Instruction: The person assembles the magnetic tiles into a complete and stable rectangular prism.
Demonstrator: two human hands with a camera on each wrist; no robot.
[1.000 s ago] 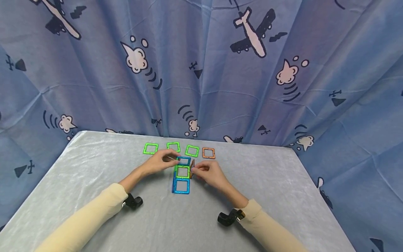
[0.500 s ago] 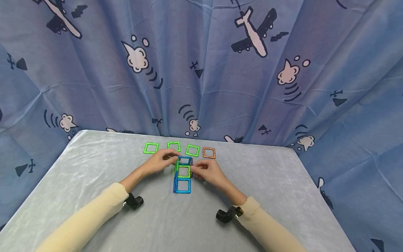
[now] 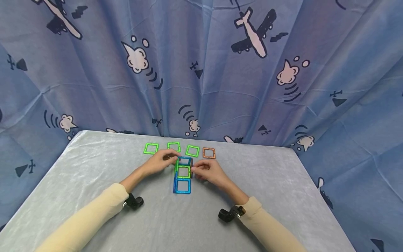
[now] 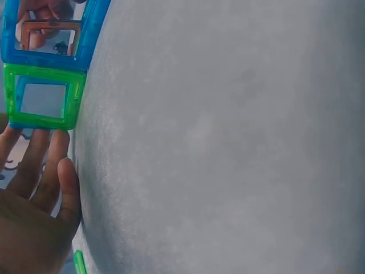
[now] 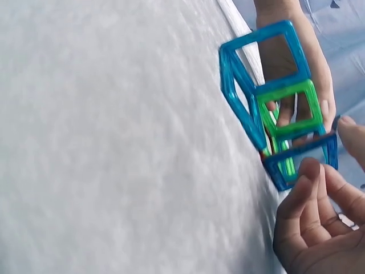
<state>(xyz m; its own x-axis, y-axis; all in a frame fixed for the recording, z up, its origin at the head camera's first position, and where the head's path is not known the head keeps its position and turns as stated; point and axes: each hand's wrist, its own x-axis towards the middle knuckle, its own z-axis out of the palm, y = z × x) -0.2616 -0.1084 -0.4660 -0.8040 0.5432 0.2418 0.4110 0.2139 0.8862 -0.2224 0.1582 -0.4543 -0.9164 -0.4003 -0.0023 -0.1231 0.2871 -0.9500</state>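
Observation:
Square magnetic tiles form a small structure in mid-table, with a blue tile (image 3: 183, 191) at its near end, a green tile (image 3: 184, 177) in the middle and another blue tile (image 3: 185, 164) at its far end. Along its left side stand blue and green walls. My left hand (image 3: 160, 160) holds the far left corner, thumb and fingertips at the green tile's edge (image 4: 43, 122). On the right side, my right hand (image 3: 209, 170) pinches an upright tile (image 5: 274, 171) against the structure; it looks brownish from the head and dark blue in the right wrist view.
Behind the structure lie loose green tiles (image 3: 151, 153), (image 3: 174, 142), (image 3: 192, 155) and an orange tile (image 3: 209, 157) in a row. A pale cloth covers the table (image 3: 267, 182). A blue curtain (image 3: 201, 70) with airplane prints hangs behind its far edge.
My right hand has brought the upright tile left, from slightly tilted and apart to against the structure's right side. The left hand stays at the far left corner.

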